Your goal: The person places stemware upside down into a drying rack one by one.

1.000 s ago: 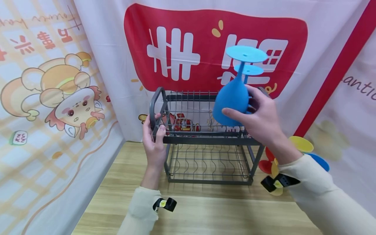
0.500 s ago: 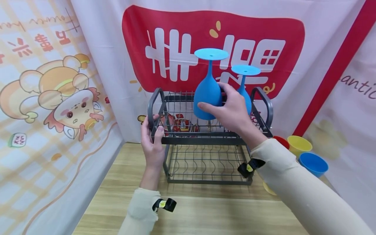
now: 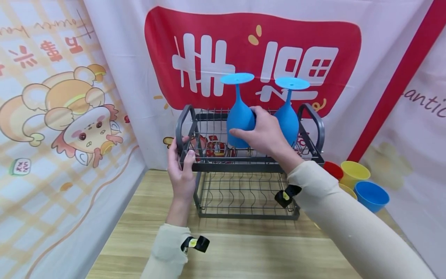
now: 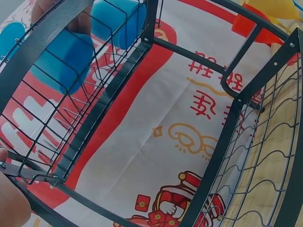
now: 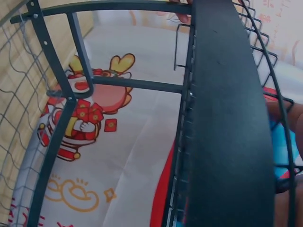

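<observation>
The right hand (image 3: 266, 133) grasps a blue goblet (image 3: 240, 120) by its bowl, thumb across the near side and the other fingers round the side facing the second goblet (image 3: 288, 118). The goblet is upside down over the middle of the rack's (image 3: 237, 167) upper tier, its bowl down among the wires; whether the rim bears on them I cannot tell. Gripping the wide bowl probably gives more control than the thin stem would, and leaves the foot free at the top.

The second goblet stands mouth down toward the tier's right end, near the right handle (image 3: 313, 126). Inverted, a goblet likely sits steadier, on its broad rim, since a small foot could catch between wires. The hand fits between the two bowls, and their feet stand apart.

The left hand (image 3: 181, 172) grasps the tier's front left corner, below the left handle (image 3: 182, 128), seemingly to keep the rack from sliding on the counter (image 3: 251, 252). Past the rack's right end are cups (image 3: 372, 195), mouths up, well away from the goblets.
</observation>
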Available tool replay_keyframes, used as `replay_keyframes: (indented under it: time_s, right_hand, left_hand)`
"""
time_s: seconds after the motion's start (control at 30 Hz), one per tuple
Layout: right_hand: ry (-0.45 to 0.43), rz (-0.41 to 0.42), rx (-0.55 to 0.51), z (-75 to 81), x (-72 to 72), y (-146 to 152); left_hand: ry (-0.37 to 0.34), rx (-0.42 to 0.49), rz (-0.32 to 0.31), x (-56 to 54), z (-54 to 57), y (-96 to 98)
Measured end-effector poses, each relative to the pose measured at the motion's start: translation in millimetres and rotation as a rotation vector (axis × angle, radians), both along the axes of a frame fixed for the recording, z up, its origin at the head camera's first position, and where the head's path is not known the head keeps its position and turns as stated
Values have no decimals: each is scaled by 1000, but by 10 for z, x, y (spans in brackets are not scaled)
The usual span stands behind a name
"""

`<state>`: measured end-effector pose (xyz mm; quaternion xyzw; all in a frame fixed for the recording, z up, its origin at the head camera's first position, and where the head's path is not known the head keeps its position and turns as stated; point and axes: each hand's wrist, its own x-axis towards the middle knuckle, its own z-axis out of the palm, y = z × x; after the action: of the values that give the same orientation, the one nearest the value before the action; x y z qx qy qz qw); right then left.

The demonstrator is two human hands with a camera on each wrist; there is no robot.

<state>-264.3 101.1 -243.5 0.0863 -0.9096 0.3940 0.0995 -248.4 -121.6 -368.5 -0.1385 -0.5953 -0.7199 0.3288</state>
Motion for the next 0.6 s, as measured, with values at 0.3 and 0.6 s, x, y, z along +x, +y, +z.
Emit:
replay_keyframes:
  time_s: [0.3, 0.6]
  right_hand:
    - [-98, -92, 21, -23, -2, -42]
    - [-55, -120, 4, -48, 0, -80]
  left_hand:
    - [3, 11, -16, 12, 9, 9]
    - [-4, -5, 1, 17, 6, -8]
